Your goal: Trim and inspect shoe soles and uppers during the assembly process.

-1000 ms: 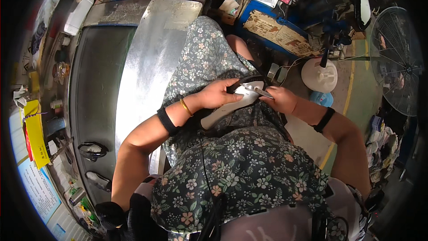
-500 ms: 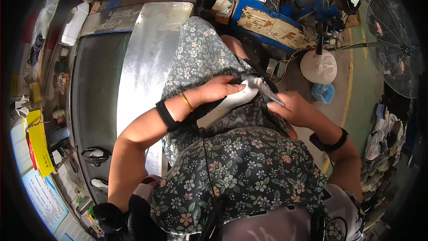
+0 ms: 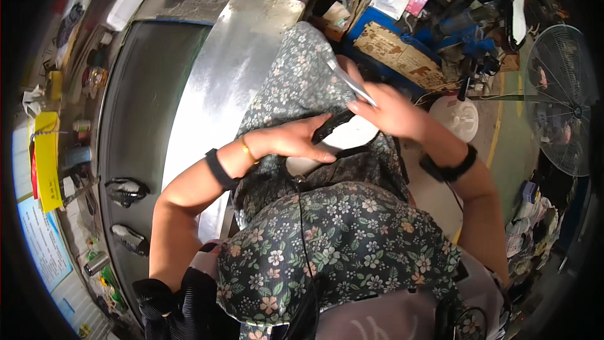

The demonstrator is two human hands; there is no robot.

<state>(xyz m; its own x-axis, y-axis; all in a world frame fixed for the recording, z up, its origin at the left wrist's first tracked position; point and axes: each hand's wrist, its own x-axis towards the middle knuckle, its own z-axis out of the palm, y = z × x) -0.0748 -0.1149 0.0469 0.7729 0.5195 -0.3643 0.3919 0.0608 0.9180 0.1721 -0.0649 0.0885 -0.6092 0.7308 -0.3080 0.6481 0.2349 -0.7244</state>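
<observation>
Across my lap lies a shoe on a last, its white underside turned up and black upper material folded around the edge. My left hand grips it from the left, thumb on the near side and fingers on the far side. My right hand is at the shoe's right end, closed round a slim, shiny metal hand tool. That tool sticks out past the fingers toward the upper left; its kind is blurred. Underneath is a dark floral apron over my lap.
Left of my lap stand a shiny metal sheet and a dark conveyor belt carrying two black shoes. A blue machine frame is ahead. On the right are a white round container and a wire-caged fan.
My right hand has moved up and left over the shoe, and the tool now points to the upper left. The shoe has turned, showing more white underside. The whole view has shifted slightly.
</observation>
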